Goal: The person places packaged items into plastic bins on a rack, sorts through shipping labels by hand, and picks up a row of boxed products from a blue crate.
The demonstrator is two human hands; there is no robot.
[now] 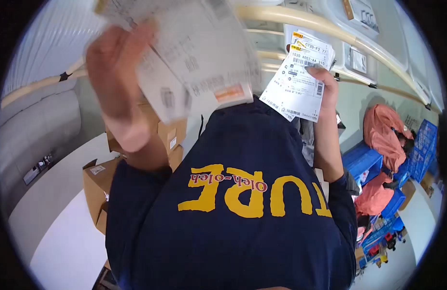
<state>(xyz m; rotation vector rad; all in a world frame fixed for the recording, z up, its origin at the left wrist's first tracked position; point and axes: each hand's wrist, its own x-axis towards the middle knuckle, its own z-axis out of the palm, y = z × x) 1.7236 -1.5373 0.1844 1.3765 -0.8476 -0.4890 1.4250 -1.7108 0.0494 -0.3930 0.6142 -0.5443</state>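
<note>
At the upper left, my left hand (119, 72) is raised and smeared by motion, its fingers closed on white printed sheets (184, 58). These sheets are blurred, with a barcode-like patch and an orange-red mark near the lower edge. My right hand (326, 87) grips a stack of shipping labels (296, 79) at the upper right, thumb pressed on the front. The top label shows barcodes, black print and yellow highlighter marks. The two lots of paper are close together above my chest.
Cream-coloured rack pipes (300, 19) cross ahead, with clear plastic bins (351, 12) on them. Cardboard boxes (95, 188) stand at the left beside a white surface (64, 232). Blue crates (363, 162) and salmon-coloured bags (383, 133) are at the right.
</note>
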